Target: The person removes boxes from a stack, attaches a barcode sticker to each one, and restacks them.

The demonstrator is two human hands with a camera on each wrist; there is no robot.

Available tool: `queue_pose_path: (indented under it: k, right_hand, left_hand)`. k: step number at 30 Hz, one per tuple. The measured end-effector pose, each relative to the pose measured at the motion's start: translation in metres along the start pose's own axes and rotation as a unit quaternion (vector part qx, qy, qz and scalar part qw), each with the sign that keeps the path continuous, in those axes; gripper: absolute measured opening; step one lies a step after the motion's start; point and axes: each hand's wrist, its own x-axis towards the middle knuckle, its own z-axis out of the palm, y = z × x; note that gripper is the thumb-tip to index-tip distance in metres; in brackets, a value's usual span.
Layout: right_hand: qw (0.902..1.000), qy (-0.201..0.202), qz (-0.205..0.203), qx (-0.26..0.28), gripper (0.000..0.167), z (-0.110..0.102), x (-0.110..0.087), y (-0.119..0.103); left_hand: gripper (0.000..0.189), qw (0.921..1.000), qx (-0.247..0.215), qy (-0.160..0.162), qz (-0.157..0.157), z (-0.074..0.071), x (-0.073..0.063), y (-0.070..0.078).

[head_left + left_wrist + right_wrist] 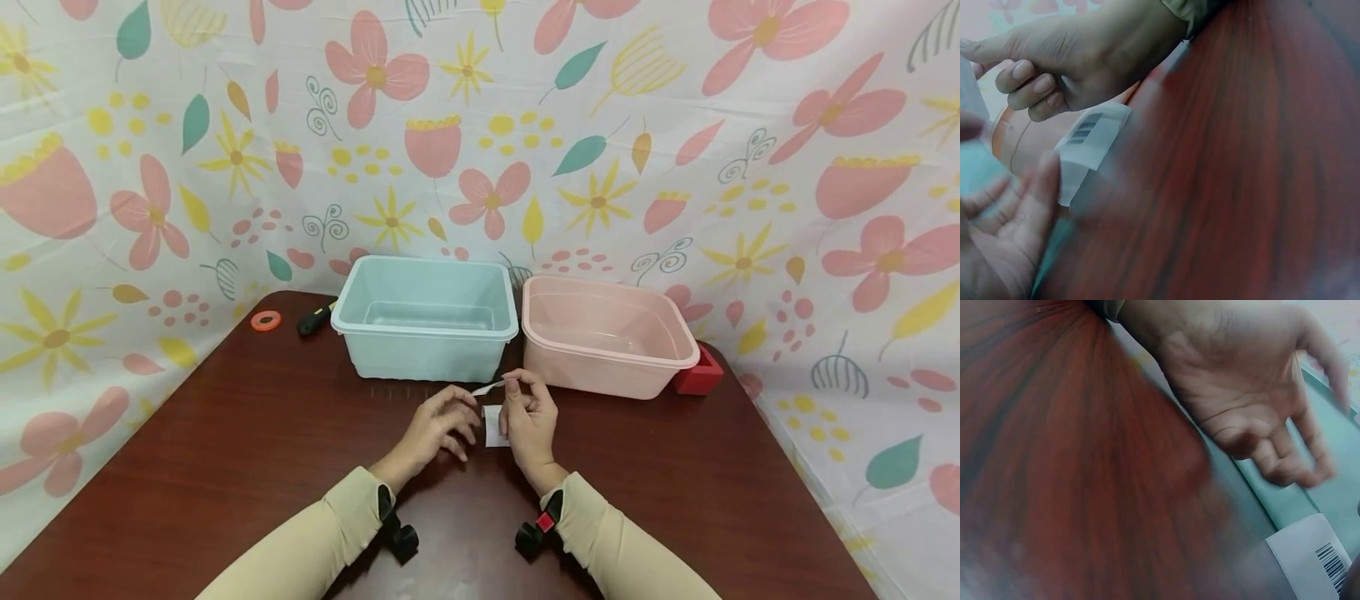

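Observation:
Near the table's front middle, my right hand [531, 421] pinches a thin white slip [489, 388] between thumb and forefinger. My left hand [442, 423] hovers close to the slip's left end, its fingers loosely bent and apart. Between the hands is a white paper label [495, 427]; printed black bars show on this label [1088, 131] in the left wrist view. There, the right hand [1085, 56] holds the slip [969, 90] at the left border, and the left hand [1010, 237] is blurred. In the right wrist view, the left palm [1235, 381] faces the camera.
Behind the hands stand a light blue bin [423, 354] and a pink bin [592, 371]. A red block-like holder [697, 375] sits behind the pink one. An orange ring-shaped roll [266, 320] and a black-handled tool [315, 320] lie at the back left.

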Motion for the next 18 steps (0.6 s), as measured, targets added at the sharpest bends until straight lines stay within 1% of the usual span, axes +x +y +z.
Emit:
queue_pose_path:
  k: [1,3,5,7,8,10,11,13,15,18]
  right_hand:
    - [1.0,-0.003,0.003,0.002,0.017,0.0,0.0,0.0]
    - [0.9998,-0.012,0.012,0.005,0.018,0.0,0.0,0.001]
    - [0.9993,-0.026,0.025,0.009,0.019,0.0,0.001,0.001]
    - [0.9982,-0.044,0.038,0.015,0.019,-0.001,0.001,0.001]
    - [0.9974,-0.055,0.044,0.015,0.019,-0.001,0.001,0.001]
    - [0.9952,-0.079,0.054,0.019,0.016,-0.001,0.001,0.001]
    - [0.9939,-0.091,0.059,0.021,0.015,-0.001,0.0,0.001]
    - [0.9913,-0.112,0.064,0.025,0.011,-0.001,0.0,0.001]
    - [0.989,-0.128,0.067,0.032,0.01,-0.001,-0.001,0.001]
    - [0.9864,-0.142,0.071,0.041,0.013,0.0,-0.001,0.0]
  left_hand:
    - [0.035,0.9994,-0.029,-0.012,0.015,-0.002,-0.001,0.002]
    - [0.044,0.9964,-0.059,-0.033,0.05,-0.007,-0.002,0.003]
    - [0.056,0.9937,-0.07,-0.042,0.077,-0.012,-0.001,0.004]
    - [0.067,0.9922,-0.071,-0.043,0.093,-0.015,-0.002,0.005]
    - [0.071,0.9921,-0.072,-0.039,0.095,-0.017,-0.002,0.004]
    - [0.075,0.9923,-0.093,-0.018,0.079,-0.018,-0.002,0.004]
    - [0.073,0.9923,-0.104,-0.003,0.067,-0.018,-0.002,0.004]
    - [0.063,0.9904,-0.128,0.035,0.039,-0.018,-0.001,0.004]
    - [0.051,0.9842,-0.161,0.074,0.009,-0.017,-0.001,0.004]
    - [0.037,0.9767,-0.185,0.109,-0.012,-0.016,0.001,0.003]
